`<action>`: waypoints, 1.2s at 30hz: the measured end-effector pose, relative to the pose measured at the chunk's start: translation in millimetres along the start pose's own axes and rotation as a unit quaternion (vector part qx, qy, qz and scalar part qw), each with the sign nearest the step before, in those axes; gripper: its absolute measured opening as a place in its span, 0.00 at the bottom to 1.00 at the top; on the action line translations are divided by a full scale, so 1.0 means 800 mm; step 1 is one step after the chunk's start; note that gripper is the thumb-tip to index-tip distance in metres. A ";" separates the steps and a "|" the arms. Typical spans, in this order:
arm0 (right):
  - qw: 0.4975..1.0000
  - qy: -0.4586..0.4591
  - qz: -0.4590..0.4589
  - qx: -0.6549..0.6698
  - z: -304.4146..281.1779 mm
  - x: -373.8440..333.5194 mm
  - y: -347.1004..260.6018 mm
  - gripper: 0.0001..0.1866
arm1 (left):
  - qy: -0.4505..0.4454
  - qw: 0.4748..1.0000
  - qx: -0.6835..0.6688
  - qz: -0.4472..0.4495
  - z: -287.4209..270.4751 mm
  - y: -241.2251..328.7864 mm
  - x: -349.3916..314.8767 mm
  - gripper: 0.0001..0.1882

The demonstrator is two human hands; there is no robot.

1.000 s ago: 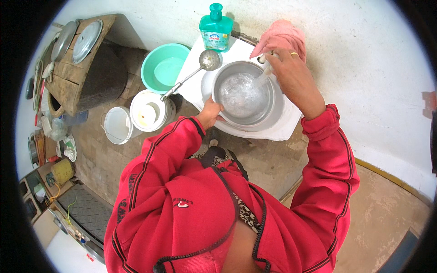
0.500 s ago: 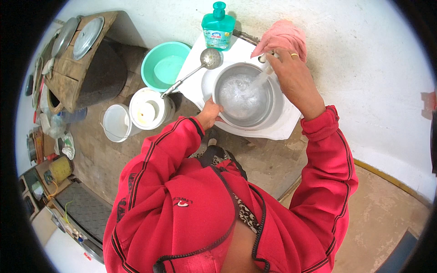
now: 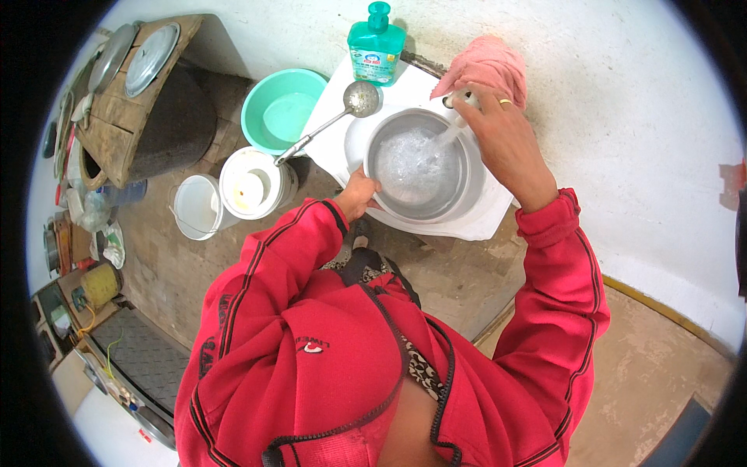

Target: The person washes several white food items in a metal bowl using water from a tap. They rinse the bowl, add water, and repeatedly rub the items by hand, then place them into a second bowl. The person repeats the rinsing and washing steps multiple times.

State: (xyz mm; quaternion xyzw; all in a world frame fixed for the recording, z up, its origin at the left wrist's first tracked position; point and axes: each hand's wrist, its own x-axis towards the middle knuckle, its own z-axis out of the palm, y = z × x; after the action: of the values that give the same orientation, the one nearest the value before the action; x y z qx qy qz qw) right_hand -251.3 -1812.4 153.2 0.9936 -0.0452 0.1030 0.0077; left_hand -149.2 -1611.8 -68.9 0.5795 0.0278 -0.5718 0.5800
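Observation:
A round metal pot point(image 3: 459, 184) sits in the white sink point(image 3: 484, 221), with bubbling water inside. My left hand point(image 3: 359, 193) grips the pot's left rim, thumb over the edge. Above the pot's far right side, my right hand point(image 3: 498, 134) has its fingers closed around the white tap point(image 3: 462, 118). A clear stream runs from the tap into the pot. Part of the tap is hidden under my fingers. Left of the pot, a metal ladle point(image 3: 361, 100) lies with its bowl on the sink top and its handle reaching past the edge.
A green pump bottle point(image 3: 377, 53) stands at the back, with a pink cloth point(image 3: 487, 65) right of it. On the floor to the left are a mint-green basin point(image 3: 254, 117), a white bucket point(image 3: 289, 184) and a smaller pail point(image 3: 187, 208). Farther left is a wooden-topped stand point(image 3: 109, 144).
Both hands keep their places on the pot and the tap. Water still runs, and its churned surface looks slightly different. The whole view has shifted a little.

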 end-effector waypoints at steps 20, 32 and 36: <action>0.998 0.020 -0.054 -0.017 0.011 -0.005 0.013 0.17 | -0.002 1.000 -0.009 0.009 -0.012 -0.020 0.018 0.34; 0.999 0.002 -0.052 0.000 0.009 -0.004 0.016 0.17 | 0.000 1.000 -0.019 0.009 -0.012 -0.020 0.015 0.35; 0.999 -0.006 -0.054 0.001 0.007 -0.003 0.017 0.17 | -0.002 1.000 -0.017 0.011 -0.010 -0.020 0.012 0.35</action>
State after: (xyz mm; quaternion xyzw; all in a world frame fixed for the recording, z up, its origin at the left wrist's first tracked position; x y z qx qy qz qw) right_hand -254.1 -1825.9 147.5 0.9953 0.0089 0.0961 0.0121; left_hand -151.9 -1607.2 -88.4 0.5688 0.0299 -0.5657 0.5962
